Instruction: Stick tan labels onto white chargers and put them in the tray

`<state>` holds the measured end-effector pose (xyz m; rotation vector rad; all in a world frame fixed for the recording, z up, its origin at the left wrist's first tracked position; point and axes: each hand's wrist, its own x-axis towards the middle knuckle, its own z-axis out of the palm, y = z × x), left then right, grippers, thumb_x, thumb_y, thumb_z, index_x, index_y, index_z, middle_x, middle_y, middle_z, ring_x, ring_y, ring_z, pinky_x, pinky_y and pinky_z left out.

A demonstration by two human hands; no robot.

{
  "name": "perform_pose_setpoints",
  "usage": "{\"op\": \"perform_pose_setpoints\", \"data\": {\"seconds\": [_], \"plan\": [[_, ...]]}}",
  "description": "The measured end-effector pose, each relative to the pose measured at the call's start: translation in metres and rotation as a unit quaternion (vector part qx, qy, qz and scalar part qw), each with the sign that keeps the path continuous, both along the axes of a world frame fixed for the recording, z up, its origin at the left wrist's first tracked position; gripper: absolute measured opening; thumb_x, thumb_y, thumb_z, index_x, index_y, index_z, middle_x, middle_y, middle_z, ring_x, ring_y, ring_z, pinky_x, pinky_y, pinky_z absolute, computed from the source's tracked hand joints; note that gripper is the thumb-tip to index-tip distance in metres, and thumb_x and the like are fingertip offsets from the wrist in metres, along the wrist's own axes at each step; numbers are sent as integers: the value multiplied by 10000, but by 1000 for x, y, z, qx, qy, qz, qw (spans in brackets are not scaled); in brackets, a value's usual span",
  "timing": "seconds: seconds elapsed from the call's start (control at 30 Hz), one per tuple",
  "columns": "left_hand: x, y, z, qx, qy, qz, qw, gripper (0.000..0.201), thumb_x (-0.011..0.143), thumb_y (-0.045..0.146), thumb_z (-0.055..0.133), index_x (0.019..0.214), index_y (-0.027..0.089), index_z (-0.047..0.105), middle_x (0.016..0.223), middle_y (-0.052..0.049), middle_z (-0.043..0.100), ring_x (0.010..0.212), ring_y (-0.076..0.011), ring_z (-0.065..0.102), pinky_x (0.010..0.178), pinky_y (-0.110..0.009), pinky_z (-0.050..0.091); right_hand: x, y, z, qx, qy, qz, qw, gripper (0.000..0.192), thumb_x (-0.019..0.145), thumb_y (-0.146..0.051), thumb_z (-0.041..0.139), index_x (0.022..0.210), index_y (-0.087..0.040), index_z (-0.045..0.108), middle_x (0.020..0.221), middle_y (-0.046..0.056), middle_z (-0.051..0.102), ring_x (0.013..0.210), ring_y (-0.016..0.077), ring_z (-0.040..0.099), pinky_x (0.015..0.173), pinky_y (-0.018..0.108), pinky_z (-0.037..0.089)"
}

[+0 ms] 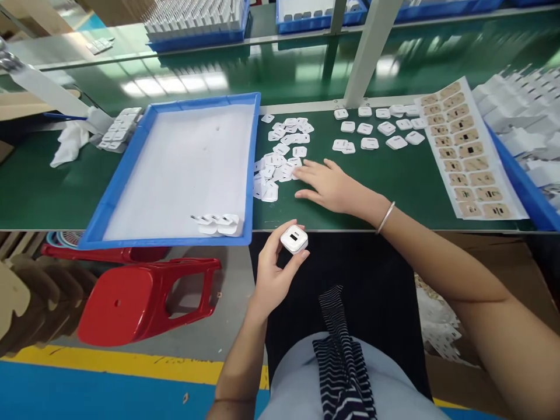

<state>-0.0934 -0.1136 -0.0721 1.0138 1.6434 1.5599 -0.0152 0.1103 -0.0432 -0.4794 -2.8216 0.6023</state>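
My left hand (pixel 276 265) holds a small white USB charger (pixel 294 238) between thumb and fingers, just off the table's front edge. The charger's face with a dark port slot is turned up. My right hand (pixel 326 185) is stretched out flat over the green table, fingers apart. Its fingertips reach the edge of a loose pile of small white face plates (pixel 269 172); whether they touch one I cannot tell. Left of the pile lies a blue tray (pixel 252 201) lined with white, with a few white chargers (pixel 219 224) in its near right corner.
More white plates (pixel 368 143) lie spread at the back right, beside a sheet of tan stickers (pixel 459 131). A blue bin (pixel 520 175) heaped with white chargers stands far right. A metal post (pixel 370 52) rises behind the table. A red stool (pixel 126 303) is at lower left.
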Motion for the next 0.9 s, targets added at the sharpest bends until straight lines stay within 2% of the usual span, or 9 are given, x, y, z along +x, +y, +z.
{"op": "perform_pose_setpoints", "data": {"seconds": [0.07, 0.13, 0.23, 0.4, 0.5, 0.63, 0.7, 0.77, 0.9], "plan": [[-1, 1, 0, 12, -19, 7, 1000, 490, 889, 332, 735, 1356, 295, 593, 1310, -87, 678, 1170, -242, 675, 1077, -404, 521, 9, -8, -3, 37, -19, 1, 999, 458, 1006, -350, 568, 1404, -124, 578, 1516, 175, 553, 1474, 366, 421, 1201, 639, 270], [-2, 2, -1, 16, -30, 9, 999, 488, 885, 327, 740, 1350, 302, 597, 1314, -81, 675, 1172, -236, 671, 1072, -392, 521, 29, -22, -3, 69, -7, -6, 998, 455, 991, -388, 601, 1362, -126, 611, 1446, 172, 618, 1417, 375, 478, 1155, 600, 353], [-3, 2, -4, 8, -51, 3, 999, 491, 887, 340, 736, 1355, 292, 595, 1299, -86, 683, 1160, -240, 673, 1050, -391, 527, 67, -41, -8, 102, 14, -12, 995, 492, 937, -414, 678, 1338, -133, 630, 1357, 181, 670, 1255, 390, 573, 999, 565, 488], [2, 12, -9, 10, -106, -30, 994, 465, 893, 353, 725, 1334, 281, 597, 1235, -84, 696, 1114, -231, 663, 986, -363, 535, 109, -55, -29, 122, 124, -26, 984, 314, 975, -144, 560, 1232, -241, 714, 1167, 103, 763, 982, 281, 674, 848, 484, 584], [10, 21, -12, 40, -157, -70, 984, 360, 920, 345, 683, 1265, 270, 609, 1178, -71, 677, 975, -187, 650, 876, -323, 540, 119, -62, -31, 90, 211, -79, 970, 314, 955, -125, 590, 1100, -336, 771, 1079, 69, 770, 928, 258, 675, 764, 441, 594], [30, 33, -11, 66, -263, -115, 956, 325, 922, 391, 672, 1187, 258, 539, 1113, -55, 652, 738, -127, 625, 651, -285, 518, 119, -83, -25, 47, 276, -176, 944, 329, 930, -115, 630, 1055, -371, 795, 1098, 75, 739, 877, 223, 700, 652, 372, 586], [41, 37, -9, 51, -299, -101, 948, 366, 898, 425, 705, 1145, 269, 485, 1034, -33, 663, 659, -111, 613, 574, -267, 492, 115, -95, -27, 30, 290, -158, 944, 351, 928, -98, 614, 1079, -364, 785, 1060, 63, 748, 843, 197, 716, 639, 340, 601], [49, 40, -7, 27, -306, -60, 950, 400, 863, 420, 752, 1094, 273, 460, 930, 0, 660, 601, -93, 589, 542, -247, 472, 112, -105, -30, -12, 303, -126, 945, 352, 921, -91, 604, 1103, -342, 770, 1050, 62, 753, 880, 198, 735, 684, 340, 632], [55, 42, -4, 1, -253, -13, 967, 438, 796, 371, 824, 1023, 268, 464, 831, 28, 647, 584, -84, 570, 529, -232, 449, 110, -115, -33, -122, 327, -133, 928, 285, 920, -115, 598, 1065, -298, 762, 1051, 78, 747, 943, 224, 744, 782, 395, 654]]}}
